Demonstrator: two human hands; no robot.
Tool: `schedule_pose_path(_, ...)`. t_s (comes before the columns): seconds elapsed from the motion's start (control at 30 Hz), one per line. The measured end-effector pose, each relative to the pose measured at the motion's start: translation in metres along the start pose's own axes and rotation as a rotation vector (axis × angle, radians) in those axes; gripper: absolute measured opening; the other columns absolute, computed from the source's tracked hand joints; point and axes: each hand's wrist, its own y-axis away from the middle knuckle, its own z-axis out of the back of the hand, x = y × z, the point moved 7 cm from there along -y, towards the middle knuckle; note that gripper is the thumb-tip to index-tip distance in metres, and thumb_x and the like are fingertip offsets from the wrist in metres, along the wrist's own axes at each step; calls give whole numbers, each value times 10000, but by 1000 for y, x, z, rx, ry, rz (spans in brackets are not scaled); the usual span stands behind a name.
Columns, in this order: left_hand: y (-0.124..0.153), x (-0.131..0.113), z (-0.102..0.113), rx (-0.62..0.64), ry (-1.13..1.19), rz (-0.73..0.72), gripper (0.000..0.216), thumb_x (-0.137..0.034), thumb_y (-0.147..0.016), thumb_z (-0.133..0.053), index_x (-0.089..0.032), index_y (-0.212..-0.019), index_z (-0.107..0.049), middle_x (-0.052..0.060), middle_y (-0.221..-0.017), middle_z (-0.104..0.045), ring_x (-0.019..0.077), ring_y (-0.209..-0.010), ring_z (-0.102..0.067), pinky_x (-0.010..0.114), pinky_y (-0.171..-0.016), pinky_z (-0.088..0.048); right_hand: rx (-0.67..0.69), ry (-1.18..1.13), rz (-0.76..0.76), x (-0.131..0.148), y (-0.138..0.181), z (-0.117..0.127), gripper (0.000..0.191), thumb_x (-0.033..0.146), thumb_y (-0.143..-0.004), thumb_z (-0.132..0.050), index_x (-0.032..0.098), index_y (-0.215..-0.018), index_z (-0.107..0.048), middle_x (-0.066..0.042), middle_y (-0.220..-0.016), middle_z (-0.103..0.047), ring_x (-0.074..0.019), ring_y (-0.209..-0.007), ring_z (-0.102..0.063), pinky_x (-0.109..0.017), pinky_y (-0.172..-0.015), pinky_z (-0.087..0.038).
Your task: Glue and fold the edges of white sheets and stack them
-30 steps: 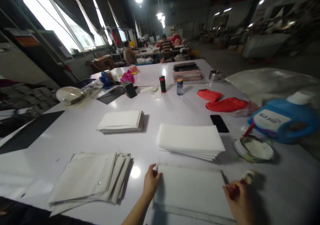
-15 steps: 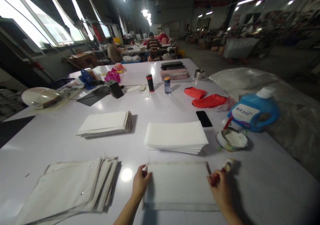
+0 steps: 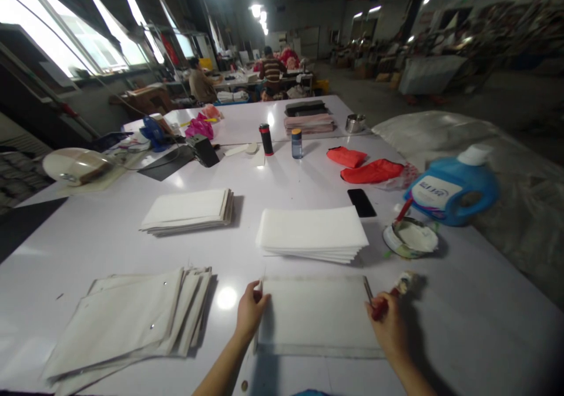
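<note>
A pale rectangular sheet (image 3: 317, 316) with greyish edges lies flat on the table in front of me. My left hand (image 3: 252, 309) is closed on its left edge, thumb against fingers. At the right edge, my right hand (image 3: 385, 319) grips a red-handled brush (image 3: 403, 284), whose whitish head points away from me. A thin dark strip (image 3: 368, 290) sticks out by the right fingertips; what it belongs to is unclear. Just beyond the sheet sits a stack of white folded pieces (image 3: 312, 228). To the right stands a tin of white paste (image 3: 414, 240) with another red handle in it.
Off-white pieces with eyelets (image 3: 127, 319) lie left, with another stack (image 3: 189, 208) behind. A blue detergent jug (image 3: 453, 187), black phone (image 3: 361, 202), red cloth sleeves (image 3: 372, 171) and two bottles (image 3: 296, 144) stand or lie farther back. Two people sit at a distant table.
The view has tilted slightly, so things sit a little higher and farther right. Both hands keep their places at the sheet's edges.
</note>
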Motion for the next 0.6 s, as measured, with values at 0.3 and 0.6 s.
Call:
schedule_pose_path(0.3, 3, -4, -1, -1, -18, -50, 482, -330, -785, -613, -122, -1218, -566, 20, -785, -678, 195, -738, -652, 310, -740, -499, 25, 10, -21, 1, 3, 0, 561, 741, -788, -598, 217, -970, -517, -49, -718, -639, -212, -619, -637, -346, -620, -546)
schedule_pose_path(0.6, 9, -7, -9, -33, -164, -226, 475, -229, -869, -528, -111, -1329, -539, 114, -1053, -648, 222, -925, -653, 392, -906, -549, 21, 64, -26, -1, 5, -3, 612, 796, -796, -536, 216, -988, -523, -88, -773, -669, -237, -660, -658, -365, -639, -555)
